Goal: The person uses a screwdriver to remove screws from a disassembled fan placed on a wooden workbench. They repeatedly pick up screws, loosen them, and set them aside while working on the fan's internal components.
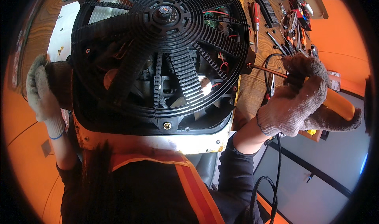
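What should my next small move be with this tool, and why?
Perhaps check the seating of the long-shafted tool before turning it: your right hand grips it, and its far end appears to meet the side tab on the black fan frame, but the exact contact is too small to tell.

The left hand (42, 91), gloved, stands upright near the counter's (252, 88) near left corner, fingers (33, 76) pointing forward, its grasp partly hidden. The left forearm (65, 147) rises steeply. The right hand (302, 99), also gloved, is curled into a grip by the right edge, the right forearm (249, 136) angled outward.
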The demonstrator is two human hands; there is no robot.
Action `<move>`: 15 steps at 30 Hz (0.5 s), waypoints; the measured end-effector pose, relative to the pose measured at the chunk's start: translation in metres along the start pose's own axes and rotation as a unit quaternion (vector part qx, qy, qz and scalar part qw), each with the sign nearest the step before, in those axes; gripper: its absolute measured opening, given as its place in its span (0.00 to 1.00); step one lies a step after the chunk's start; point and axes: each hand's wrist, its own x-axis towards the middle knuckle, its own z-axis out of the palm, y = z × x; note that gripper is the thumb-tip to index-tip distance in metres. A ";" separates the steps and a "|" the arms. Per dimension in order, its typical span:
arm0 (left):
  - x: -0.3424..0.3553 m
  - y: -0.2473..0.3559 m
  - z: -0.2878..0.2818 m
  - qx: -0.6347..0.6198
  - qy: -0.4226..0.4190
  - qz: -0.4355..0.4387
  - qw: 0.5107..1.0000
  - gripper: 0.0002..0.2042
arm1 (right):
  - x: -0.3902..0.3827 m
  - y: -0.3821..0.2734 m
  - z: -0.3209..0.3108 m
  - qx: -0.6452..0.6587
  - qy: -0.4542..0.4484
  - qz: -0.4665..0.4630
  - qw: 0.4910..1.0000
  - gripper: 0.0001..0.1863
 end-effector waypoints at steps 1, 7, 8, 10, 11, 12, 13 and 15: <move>0.000 -0.001 -0.001 -0.010 0.000 -0.001 1.000 0.16 | 0.000 -0.004 0.003 0.023 0.007 0.019 1.000 0.20; 0.002 -0.001 0.002 0.024 -0.003 0.012 1.000 0.16 | -0.001 -0.001 0.011 0.034 0.010 0.024 0.999 0.20; 0.006 0.001 0.004 0.017 -0.004 0.017 1.000 0.16 | 0.002 -0.001 0.011 0.034 0.011 0.022 0.999 0.19; 0.009 -0.002 0.005 0.015 0.004 0.012 1.000 0.16 | 0.003 -0.002 0.014 0.028 0.008 0.021 0.999 0.19; 0.015 0.003 -0.007 0.014 0.003 0.021 1.000 0.16 | 0.005 -0.007 0.018 0.034 0.014 0.021 0.999 0.19; 0.019 0.005 -0.012 0.014 0.005 0.014 1.000 0.16 | 0.008 -0.010 0.019 0.033 0.016 0.022 0.999 0.19; 0.019 0.006 -0.014 0.016 0.008 0.011 1.000 0.16 | 0.008 -0.010 0.020 0.033 0.015 0.024 0.999 0.19; 0.023 0.007 -0.013 0.002 0.011 -0.001 1.000 0.16 | 0.009 -0.010 0.021 0.034 0.017 0.024 0.999 0.19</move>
